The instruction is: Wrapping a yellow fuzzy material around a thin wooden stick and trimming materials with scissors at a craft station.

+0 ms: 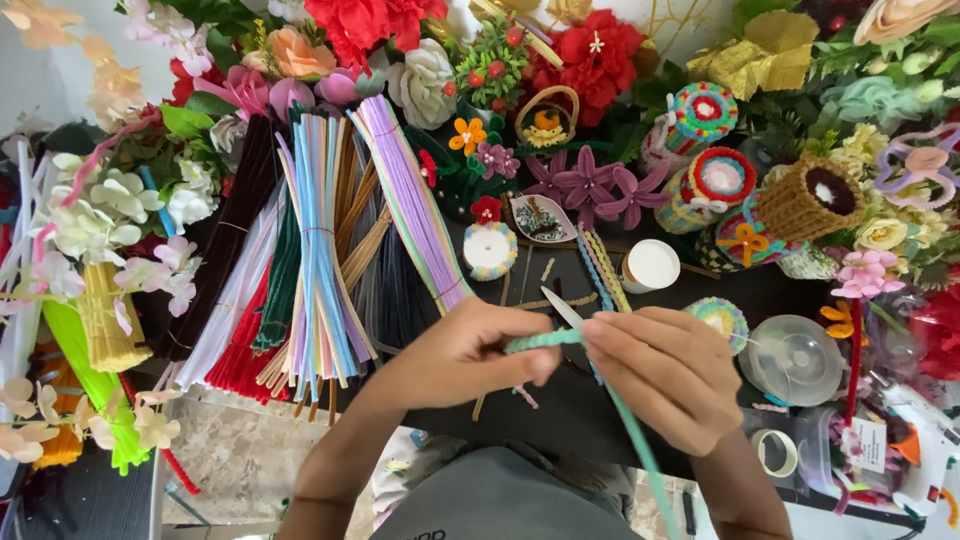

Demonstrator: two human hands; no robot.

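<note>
Both hands were closed on one teal pipe cleaner (545, 340), held above the dark worktop (560, 410) at centre frame: left hand (465, 350) pinched the short end between thumb and fingers, right hand (665, 370) gripped just beside it, with the long tail (640, 450) running down past the right wrist. A thin pale blade or stick (562, 307) poked up between the hands; couldn't tell which hand held it. Judgement on the step: this looked like wrapping or twisting the stem, so keep the pinch points close together, hold steady tension on the tail and feed it evenly so the turns sit tight without gaps. Counts, largest first: pipe cleaner bundles (320, 260) fanned out at left, roughly eight colour groups, exact number unclear because they overlapped; one green and yellow bundle (95, 340) at far left; four purple pipe-cleaner flowers (590, 190); three round woven cups with coloured rims (705, 115) plus one brown woven cup (810, 200); one clear round lid (795, 360); one small handled basket (547, 115); one white cap (650, 265); one small woven disc (490, 250); one tape roll (778, 452). Artificial flowers along the back were too many to count.
</note>
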